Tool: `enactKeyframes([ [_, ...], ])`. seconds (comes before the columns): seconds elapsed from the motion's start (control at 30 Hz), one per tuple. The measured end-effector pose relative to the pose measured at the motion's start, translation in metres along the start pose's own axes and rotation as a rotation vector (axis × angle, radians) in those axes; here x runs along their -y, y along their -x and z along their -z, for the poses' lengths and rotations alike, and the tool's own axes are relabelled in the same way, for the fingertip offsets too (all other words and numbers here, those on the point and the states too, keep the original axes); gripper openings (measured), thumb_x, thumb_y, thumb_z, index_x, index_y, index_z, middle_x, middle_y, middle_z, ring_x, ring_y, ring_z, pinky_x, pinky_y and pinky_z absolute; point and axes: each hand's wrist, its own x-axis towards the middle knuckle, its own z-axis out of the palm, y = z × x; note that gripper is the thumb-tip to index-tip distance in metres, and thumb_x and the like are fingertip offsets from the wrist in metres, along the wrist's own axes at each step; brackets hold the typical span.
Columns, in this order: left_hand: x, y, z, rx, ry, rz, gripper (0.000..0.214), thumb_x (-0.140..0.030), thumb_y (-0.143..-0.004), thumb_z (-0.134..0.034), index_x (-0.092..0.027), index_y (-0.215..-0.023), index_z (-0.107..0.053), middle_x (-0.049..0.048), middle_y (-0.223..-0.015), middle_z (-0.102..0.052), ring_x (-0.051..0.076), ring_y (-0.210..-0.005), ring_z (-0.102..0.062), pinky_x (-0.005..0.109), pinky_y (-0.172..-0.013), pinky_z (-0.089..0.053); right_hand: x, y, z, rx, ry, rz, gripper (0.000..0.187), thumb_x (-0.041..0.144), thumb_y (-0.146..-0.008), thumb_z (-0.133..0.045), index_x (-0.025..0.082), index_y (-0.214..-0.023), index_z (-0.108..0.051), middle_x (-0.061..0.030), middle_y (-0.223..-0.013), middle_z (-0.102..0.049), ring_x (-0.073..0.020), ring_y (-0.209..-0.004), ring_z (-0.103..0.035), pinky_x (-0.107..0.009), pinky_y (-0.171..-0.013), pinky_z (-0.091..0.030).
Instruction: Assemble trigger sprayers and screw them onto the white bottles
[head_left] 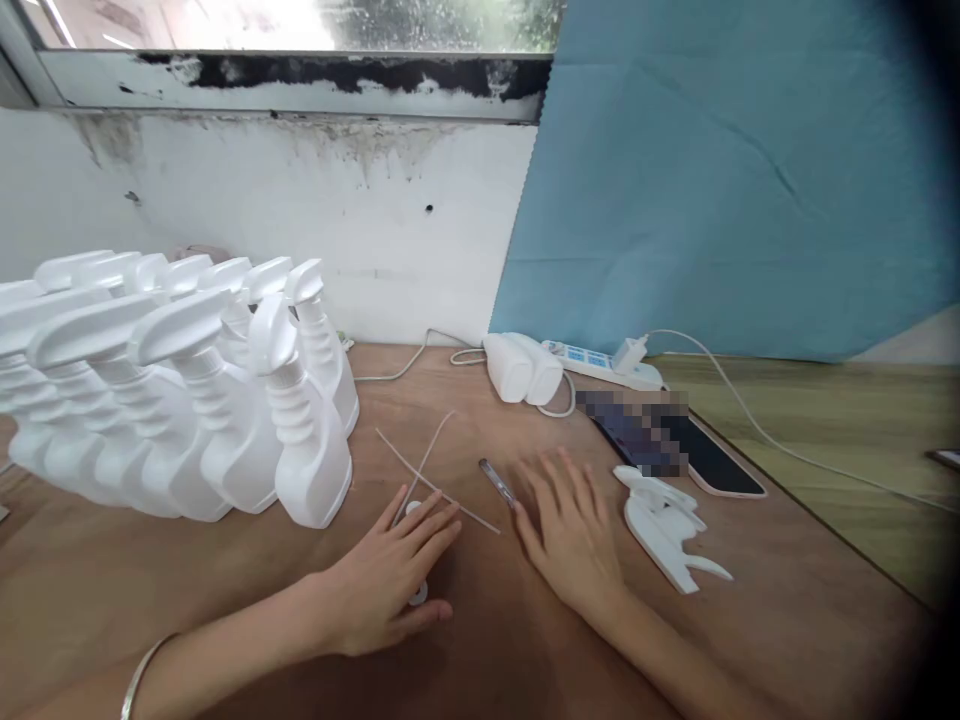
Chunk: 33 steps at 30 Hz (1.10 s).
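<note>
My left hand (pixel 394 575) lies palm down over the brown table, its fingers stretched out. It partly covers small white round parts (pixel 418 593) and the ends of two thin clear tubes (pixel 433 484), which cross each other. My right hand (pixel 574 530) is also palm down, fingers spread, holding nothing. Beside its thumb is a slim silver metal tool (pixel 496 482), perhaps a nail clipper; whether the thumb touches it I cannot tell. White plastic trigger sprayer parts (pixel 664 520) lie to the right of that hand.
Several white spray bottles (pixel 311 450) stand in rows at the left. Two white bottles (pixel 523 368) lie at the back, by a power strip (pixel 600 362) with a plugged-in charger (pixel 628 353). Two phones (pixel 727 462) lie near the table's right edge. A blue cloth (pixel 697 180) hangs behind.
</note>
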Motion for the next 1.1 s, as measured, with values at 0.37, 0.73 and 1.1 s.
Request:
enactKeyframes([
  [0.37, 0.026, -0.009, -0.021, 0.037, 0.072, 0.075, 0.061, -0.050, -0.089, -0.025, -0.027, -0.139, 0.001, 0.0010, -0.147, -0.004, 0.024, -0.136, 0.000, 0.057, -0.105, 0.006, -0.052, 0.047, 0.011, 0.025, 0.461, -0.415, 0.053, 0.042, -0.083, -0.043, 0.008, -0.124, -0.042, -0.0263, -0.138, -0.022, -0.0455, -0.125, -0.025, -0.060, -0.088, -0.032],
  [0.73, 0.027, 0.004, -0.018, -0.101, 0.002, -0.030, 0.061, -0.030, -0.091, -0.029, -0.021, -0.139, 0.007, 0.0045, -0.147, -0.005, 0.026, -0.135, 0.004, 0.056, -0.104, 0.010, -0.038, 0.115, 0.044, 0.129, 0.187, -0.209, 0.053, 0.046, -0.086, -0.027, 0.012, -0.125, -0.037, -0.0152, -0.109, -0.058, -0.0296, -0.098, -0.057, -0.043, -0.078, -0.047],
  [1.1, 0.029, 0.010, -0.015, -0.127, 0.039, 0.020, 0.070, -0.031, -0.081, -0.045, -0.017, -0.139, -0.008, 0.0123, -0.147, -0.008, 0.029, -0.135, -0.002, 0.055, -0.106, -0.003, 0.034, 0.033, 0.033, 0.085, -0.344, 0.264, 0.026, 0.022, -0.084, -0.044, 0.011, -0.107, -0.049, -0.0165, -0.120, -0.054, -0.0237, -0.112, -0.050, -0.035, -0.083, -0.050],
])
